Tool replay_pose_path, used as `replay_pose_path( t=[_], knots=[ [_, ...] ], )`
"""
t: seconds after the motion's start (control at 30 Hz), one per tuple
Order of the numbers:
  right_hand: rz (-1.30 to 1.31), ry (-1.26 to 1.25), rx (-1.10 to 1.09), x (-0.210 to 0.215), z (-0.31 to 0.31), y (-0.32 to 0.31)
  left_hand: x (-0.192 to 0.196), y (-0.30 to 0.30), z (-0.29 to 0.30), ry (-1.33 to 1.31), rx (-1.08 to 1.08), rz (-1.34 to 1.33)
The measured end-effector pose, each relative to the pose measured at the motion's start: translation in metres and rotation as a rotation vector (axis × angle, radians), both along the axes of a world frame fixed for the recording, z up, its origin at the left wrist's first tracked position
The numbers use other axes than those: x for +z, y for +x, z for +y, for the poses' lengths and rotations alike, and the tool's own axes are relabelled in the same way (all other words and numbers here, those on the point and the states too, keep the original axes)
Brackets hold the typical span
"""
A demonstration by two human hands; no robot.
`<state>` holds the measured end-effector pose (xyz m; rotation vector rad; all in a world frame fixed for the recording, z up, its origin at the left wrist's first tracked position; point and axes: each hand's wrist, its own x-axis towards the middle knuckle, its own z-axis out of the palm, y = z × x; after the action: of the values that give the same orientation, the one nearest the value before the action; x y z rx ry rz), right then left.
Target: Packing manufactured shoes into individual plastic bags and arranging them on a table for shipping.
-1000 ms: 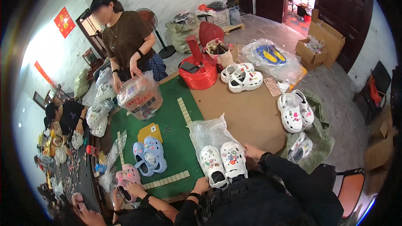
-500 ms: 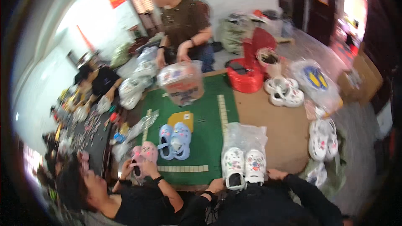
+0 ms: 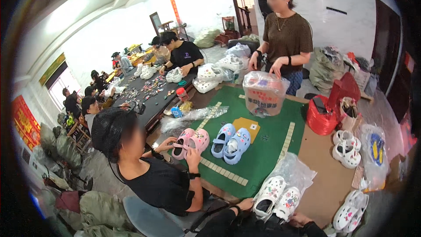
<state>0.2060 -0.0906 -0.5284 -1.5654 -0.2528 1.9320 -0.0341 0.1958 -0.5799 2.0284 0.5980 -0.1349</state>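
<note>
A pair of white clogs (image 3: 274, 195) with colourful charms lies close in front of me, toes in a clear plastic bag (image 3: 294, 172). My left hand (image 3: 246, 204) is at the left clog's side, near its heel. My right hand (image 3: 301, 219) is low beside the right clog. The fingers of both hands are too small and partly hidden to show a grip. On the green mat, a pair of light blue clogs (image 3: 231, 144) stands to the left. A co-worker there handles pink clogs (image 3: 191, 143) with both hands.
Across the table (image 3: 323, 160), a standing person has hands at a clear printed bag (image 3: 265, 94). At right are a red tub (image 3: 322, 116), white clogs (image 3: 347, 149), bagged yellow-and-blue footwear (image 3: 376, 150) and another charm-covered pair (image 3: 351, 210). A dark table (image 3: 144, 94) with scattered charms stands far left.
My view has swung left and up, so the table sits further right and more of the room shows. My hands stay beside the white clogs.
</note>
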Motion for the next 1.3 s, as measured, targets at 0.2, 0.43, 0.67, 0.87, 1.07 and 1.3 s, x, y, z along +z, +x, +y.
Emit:
replay_pose_path(
  t=[0.2,0.43,0.67,0.87,1.07,1.3],
  knots=[
    [-0.28,0.027,-0.03,0.05,-0.001,-0.018,0.026,0.003,-0.01,-0.193,0.075,-0.012],
    [-0.029,-0.083,-0.624,0.081,0.004,-0.025,0.091,0.022,-0.011,-0.77,0.285,0.144],
    [-0.465,0.465,-0.702,0.077,0.028,0.019,0.121,0.048,0.001,-0.401,0.056,-0.112],
    [-0.567,0.409,-0.734,0.117,0.05,0.036,0.157,0.055,0.026,-0.53,0.079,-0.127],
    [-0.589,0.467,-0.732,0.159,0.072,0.044,0.187,0.053,0.041,-0.338,-0.034,-0.016],
    [-0.513,0.375,-0.609,0.203,0.086,0.05,0.207,0.052,0.059,-0.475,0.035,-0.015]
  ],
)
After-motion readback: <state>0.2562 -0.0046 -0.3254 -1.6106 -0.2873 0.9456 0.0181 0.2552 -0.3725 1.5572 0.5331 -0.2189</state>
